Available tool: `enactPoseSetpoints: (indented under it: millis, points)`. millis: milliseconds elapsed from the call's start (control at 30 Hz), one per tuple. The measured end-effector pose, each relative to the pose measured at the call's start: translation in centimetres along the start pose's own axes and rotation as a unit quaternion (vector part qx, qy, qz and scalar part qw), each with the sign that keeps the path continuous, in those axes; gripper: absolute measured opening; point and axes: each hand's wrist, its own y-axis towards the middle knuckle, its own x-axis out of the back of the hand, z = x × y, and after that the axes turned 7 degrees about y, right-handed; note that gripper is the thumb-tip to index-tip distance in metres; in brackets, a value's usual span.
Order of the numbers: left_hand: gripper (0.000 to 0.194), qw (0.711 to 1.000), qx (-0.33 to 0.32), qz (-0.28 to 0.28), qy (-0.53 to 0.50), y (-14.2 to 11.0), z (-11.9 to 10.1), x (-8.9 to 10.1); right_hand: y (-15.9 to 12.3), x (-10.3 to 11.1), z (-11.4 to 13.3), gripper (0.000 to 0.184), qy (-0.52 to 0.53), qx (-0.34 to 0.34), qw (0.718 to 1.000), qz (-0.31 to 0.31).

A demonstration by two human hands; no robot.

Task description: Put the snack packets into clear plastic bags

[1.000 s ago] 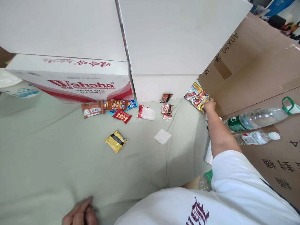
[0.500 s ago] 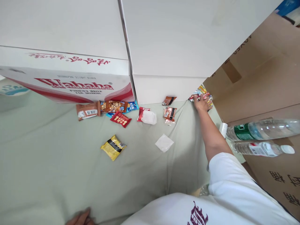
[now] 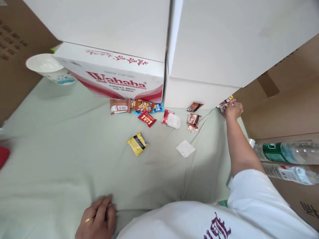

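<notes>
At the far right corner, my right hand [image 3: 233, 109] reaches onto a small pile of colourful snack packets [image 3: 222, 105], its fingers bent and closed on them. The hand covers most of the pile, so which packet lies under the fingers is hidden. My left hand [image 3: 97, 217], with a ring on one finger, rests on the greenish cloth [image 3: 74, 159] near the front. Its fingers are curled together and nothing shows in them. A yellow packet [image 3: 138, 144] and a flat white packet [image 3: 185, 148] lie apart on the cloth between my hands.
Along the white boxes [image 3: 124, 76] lie a brown packet [image 3: 120, 106], a cookie packet [image 3: 142, 105], a red packet [image 3: 147, 118], a red-and-white packet [image 3: 173, 120] and brown packets [image 3: 193, 121]. A paper tub [image 3: 53, 68] stands left. Bottles [image 3: 276, 152] lie right, beside cardboard [image 3: 281, 113].
My right hand has moved over the snack packets, its fingers spread half a second ago and drawn together now. The view has swung left, bringing the tub and more of my left hand back in.
</notes>
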Motion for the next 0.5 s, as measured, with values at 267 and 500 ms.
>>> enactPoseSetpoints:
  millis: [267,500]
  points:
    - [0.018,0.997,-0.056,-0.023,-0.038,0.4,-0.1,0.5,-20.1,6.5,1.9,0.038,0.152,0.233,0.941,0.193]
    - [0.035,0.992,-0.089,0.03,-0.087,5.7,-3.4,1.9,-20.5,3.9,3.2,0.064,0.087,0.051,0.988,0.116]
